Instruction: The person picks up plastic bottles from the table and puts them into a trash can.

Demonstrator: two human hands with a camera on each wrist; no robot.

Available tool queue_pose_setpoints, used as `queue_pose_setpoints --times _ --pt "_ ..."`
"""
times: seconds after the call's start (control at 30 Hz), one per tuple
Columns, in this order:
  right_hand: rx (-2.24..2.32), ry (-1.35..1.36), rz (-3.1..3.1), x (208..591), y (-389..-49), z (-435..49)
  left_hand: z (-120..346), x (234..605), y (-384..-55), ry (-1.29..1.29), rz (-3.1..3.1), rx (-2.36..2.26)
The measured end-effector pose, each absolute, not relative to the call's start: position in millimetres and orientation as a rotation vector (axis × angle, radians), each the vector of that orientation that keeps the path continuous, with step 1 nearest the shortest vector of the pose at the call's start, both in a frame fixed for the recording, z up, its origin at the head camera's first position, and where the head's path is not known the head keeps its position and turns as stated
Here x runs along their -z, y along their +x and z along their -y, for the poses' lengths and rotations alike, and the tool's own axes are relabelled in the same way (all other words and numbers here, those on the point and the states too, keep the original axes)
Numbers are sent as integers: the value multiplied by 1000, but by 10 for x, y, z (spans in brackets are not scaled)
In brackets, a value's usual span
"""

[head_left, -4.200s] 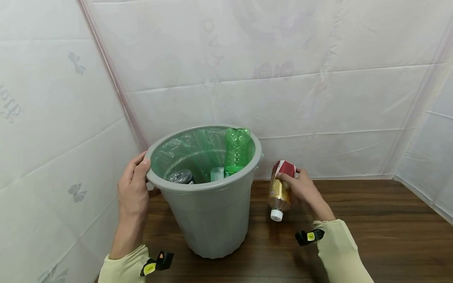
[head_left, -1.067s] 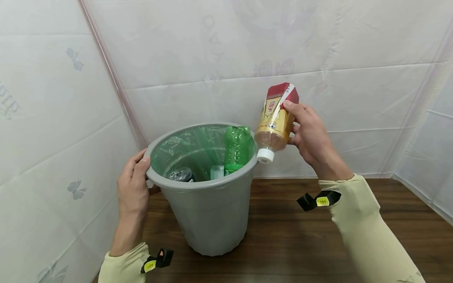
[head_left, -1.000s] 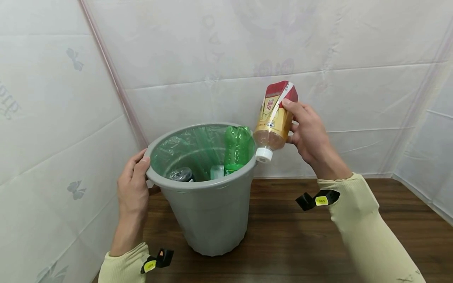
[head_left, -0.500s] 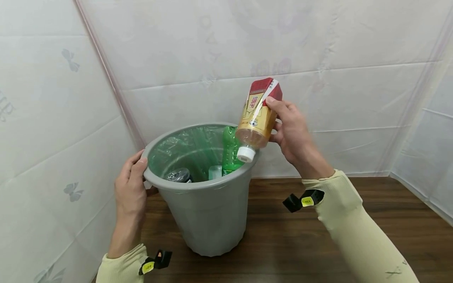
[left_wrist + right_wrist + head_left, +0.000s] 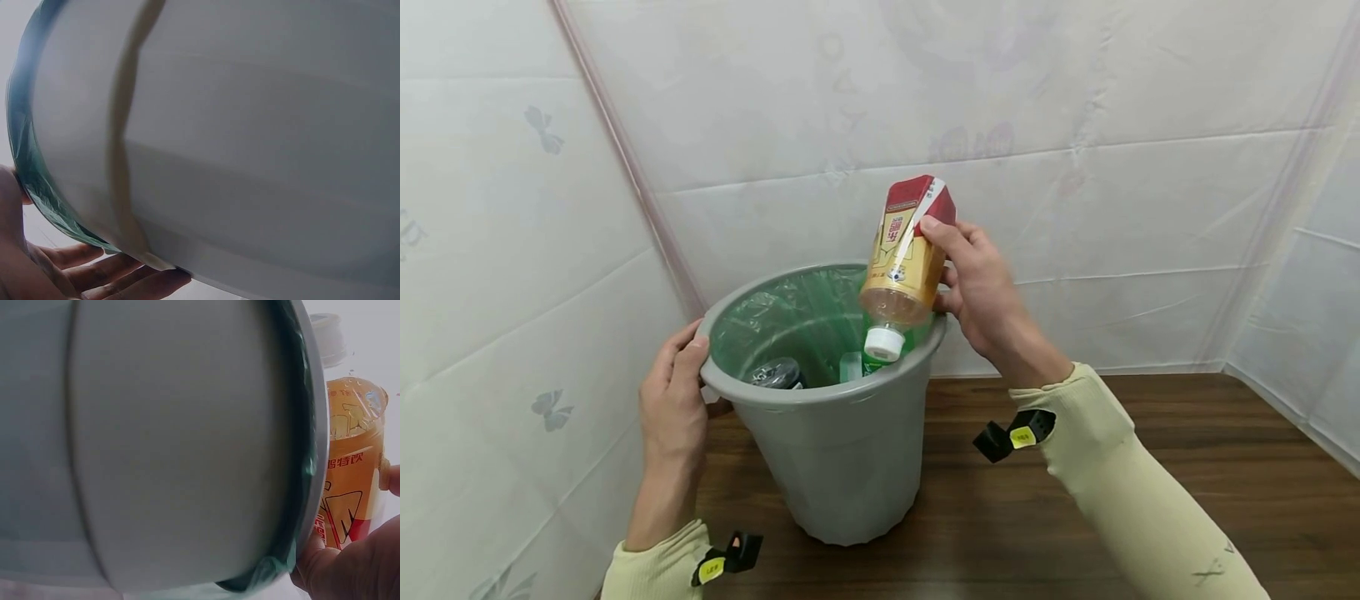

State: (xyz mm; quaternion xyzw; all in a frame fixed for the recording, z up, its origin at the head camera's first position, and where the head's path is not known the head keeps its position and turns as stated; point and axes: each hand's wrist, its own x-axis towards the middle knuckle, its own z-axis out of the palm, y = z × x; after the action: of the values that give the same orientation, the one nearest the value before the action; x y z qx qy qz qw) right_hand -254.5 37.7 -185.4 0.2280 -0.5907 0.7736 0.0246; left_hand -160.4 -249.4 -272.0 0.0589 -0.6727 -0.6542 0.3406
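A grey trash can (image 5: 857, 467) with a green plastic liner (image 5: 827, 300) stands on the wooden table. My left hand (image 5: 673, 400) holds its rim at the left, thumb near the top edge and fingers (image 5: 103, 272) along the outside wall in the left wrist view. My right hand (image 5: 981, 292) grips a plastic drink bottle (image 5: 902, 242) with a red and gold label. The bottle is tilted upside down over the can's right side, its white cap (image 5: 884, 343) pointing down into the opening. It partly hides a green plastic bottle (image 5: 917, 335) inside.
Also in the can lie a dark round-topped item (image 5: 777, 373) and a pale translucent piece (image 5: 851, 367). White sheeting (image 5: 1000, 100) hangs behind and at both sides of the wooden table (image 5: 1037, 517).
Picked up from the table at the can's right, the drink bottle has risen and then moved left over the opening in my right hand. My left hand has stayed on the rim.
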Motion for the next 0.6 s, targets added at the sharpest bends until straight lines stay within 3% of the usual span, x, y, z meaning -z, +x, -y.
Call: queue_pose_setpoints --times 0.6 --pt "-2238 701 1924 1865 -2456 -119 2501 2717 -1624 171 1753 1631"
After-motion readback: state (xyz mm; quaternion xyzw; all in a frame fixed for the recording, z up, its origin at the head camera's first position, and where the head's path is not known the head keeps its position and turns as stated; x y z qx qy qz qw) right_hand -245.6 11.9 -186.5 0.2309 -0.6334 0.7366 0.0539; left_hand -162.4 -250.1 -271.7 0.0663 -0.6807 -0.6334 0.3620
